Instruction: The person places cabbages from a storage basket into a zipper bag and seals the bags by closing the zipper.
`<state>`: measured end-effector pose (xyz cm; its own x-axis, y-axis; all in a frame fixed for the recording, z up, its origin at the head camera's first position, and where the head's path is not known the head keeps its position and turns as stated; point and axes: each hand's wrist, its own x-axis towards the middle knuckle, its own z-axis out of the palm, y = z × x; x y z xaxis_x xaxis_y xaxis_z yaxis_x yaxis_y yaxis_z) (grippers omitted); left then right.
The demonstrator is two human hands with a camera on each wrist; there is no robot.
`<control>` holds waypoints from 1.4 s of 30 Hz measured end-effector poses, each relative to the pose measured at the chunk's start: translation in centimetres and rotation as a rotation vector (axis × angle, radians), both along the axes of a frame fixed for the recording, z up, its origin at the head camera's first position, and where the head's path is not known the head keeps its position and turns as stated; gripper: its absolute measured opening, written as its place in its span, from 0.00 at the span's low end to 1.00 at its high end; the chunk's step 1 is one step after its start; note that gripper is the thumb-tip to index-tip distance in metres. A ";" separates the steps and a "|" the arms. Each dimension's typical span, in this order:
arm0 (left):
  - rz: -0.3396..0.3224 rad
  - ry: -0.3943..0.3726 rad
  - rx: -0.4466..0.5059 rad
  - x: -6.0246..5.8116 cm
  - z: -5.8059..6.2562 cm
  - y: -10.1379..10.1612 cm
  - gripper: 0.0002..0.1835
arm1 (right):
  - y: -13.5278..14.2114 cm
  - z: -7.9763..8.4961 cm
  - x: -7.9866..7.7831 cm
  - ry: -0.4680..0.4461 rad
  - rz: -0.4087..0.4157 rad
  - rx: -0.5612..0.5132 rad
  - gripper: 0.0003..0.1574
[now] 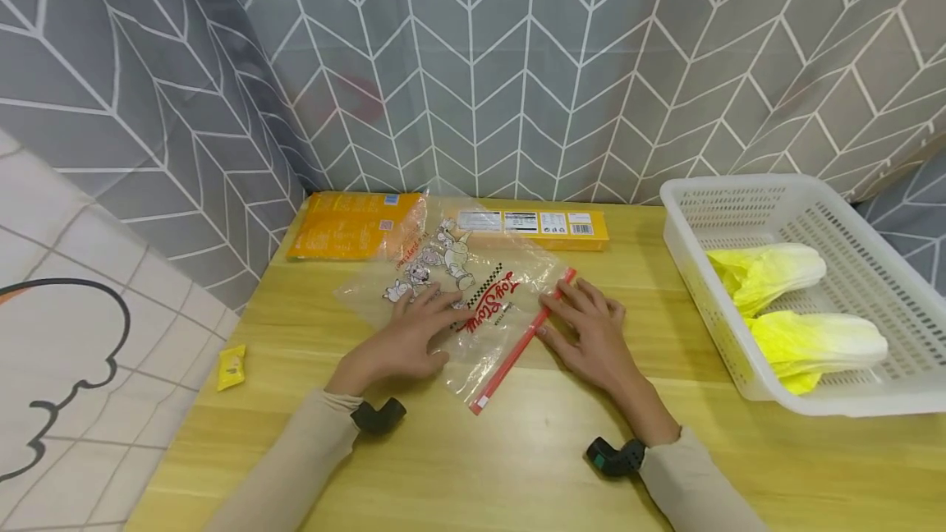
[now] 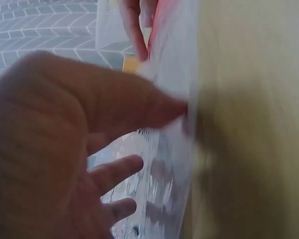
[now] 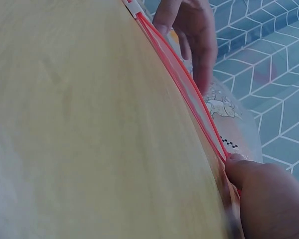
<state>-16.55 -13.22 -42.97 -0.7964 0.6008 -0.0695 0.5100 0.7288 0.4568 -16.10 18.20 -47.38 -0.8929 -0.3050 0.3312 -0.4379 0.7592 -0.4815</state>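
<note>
A clear zip bag (image 1: pixel 473 314) with red "Toy Story" lettering and cartoon figures lies flat on the wooden table, its red zip edge slanting toward the right. At the near end of the zip is a white slider (image 1: pixel 484 402). The right wrist view shows a gap between the two red strips (image 3: pixel 182 82). My right hand (image 1: pixel 591 335) pinches the bag's zip edge, thumb on the near side; part of the grip is hidden. The left hand (image 1: pixel 417 335) has its fingers spread over the bag's printed left part, thumb apart from them.
An orange packet (image 1: pixel 343 224) and a long yellow box (image 1: pixel 547 224) lie along the back, partly under the bag. At the right stands a white basket (image 1: pixel 680 224) with two yellow-white leafy cabbages (image 1: pixel 820 343). A small yellow sachet (image 1: pixel 231 367) lies near the left edge.
</note>
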 end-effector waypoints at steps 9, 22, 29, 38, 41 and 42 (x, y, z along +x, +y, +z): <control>0.061 0.127 0.039 1.3 -0.9 3.0 0.23 | -0.1 -0.1 0.0 -0.014 0.002 0.023 0.31; 0.128 0.155 -0.064 2.5 -2.2 4.8 0.31 | -0.1 0.1 -0.1 -0.025 0.006 0.028 0.32; 0.150 0.162 0.044 2.3 -2.7 4.6 0.12 | 0.0 0.0 -0.2 -0.002 -0.004 -0.002 0.32; 0.100 0.312 0.187 1.6 -3.6 3.7 0.02 | -0.1 0.0 -0.2 0.027 -0.049 -0.044 0.44; 0.081 0.360 0.216 1.4 -3.7 3.7 0.02 | -0.1 0.1 -0.2 0.028 -0.061 -0.052 0.46; 0.079 0.369 0.224 1.4 -3.7 3.7 0.02 | -0.1 0.1 -0.2 0.031 -0.063 -0.054 0.46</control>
